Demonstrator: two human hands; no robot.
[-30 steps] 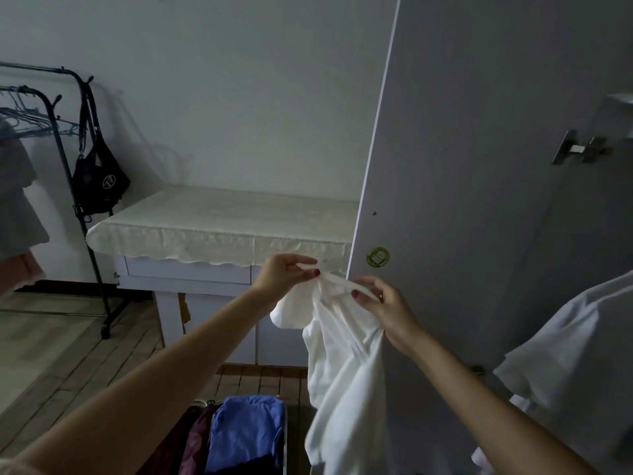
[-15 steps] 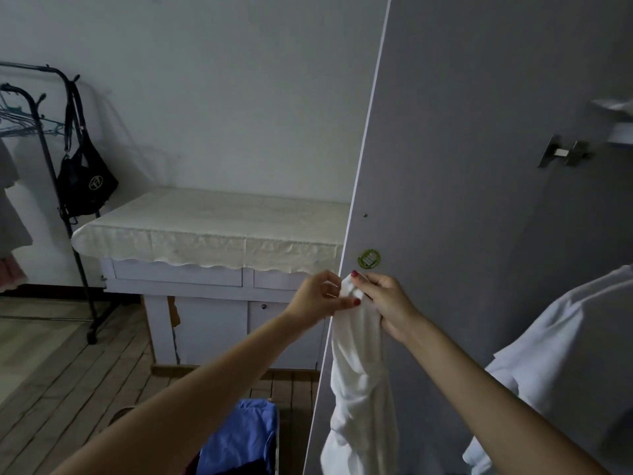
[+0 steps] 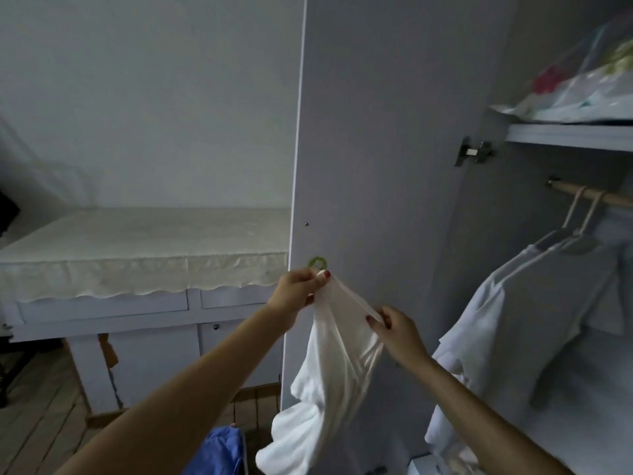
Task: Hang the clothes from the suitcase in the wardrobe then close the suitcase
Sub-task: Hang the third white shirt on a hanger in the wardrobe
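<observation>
A white garment [image 3: 329, 382] hangs in the air in front of the open wardrobe door [image 3: 376, 166]. My left hand [image 3: 298, 289] pinches its top edge near the door's green sticker, and my right hand [image 3: 397, 329] pinches the same edge lower to the right, stretching it between them. Inside the wardrobe, white shirts [image 3: 520, 337] hang on hangers from a wooden rail [image 3: 596, 197]. A blue garment [image 3: 219, 454] shows at the bottom, where the suitcase itself is out of sight.
A white cabinet with a cream lace cover [image 3: 144, 255] stands to the left against the wall. The wardrobe's upper shelf [image 3: 568, 135] holds plastic-wrapped bundles [image 3: 582, 87]. Wooden floorboards [image 3: 37, 413] lie at the lower left.
My view has swung right, bringing the wardrobe rail and shelf into sight. My hands, together half a second ago, have drawn apart and spread the garment's top edge.
</observation>
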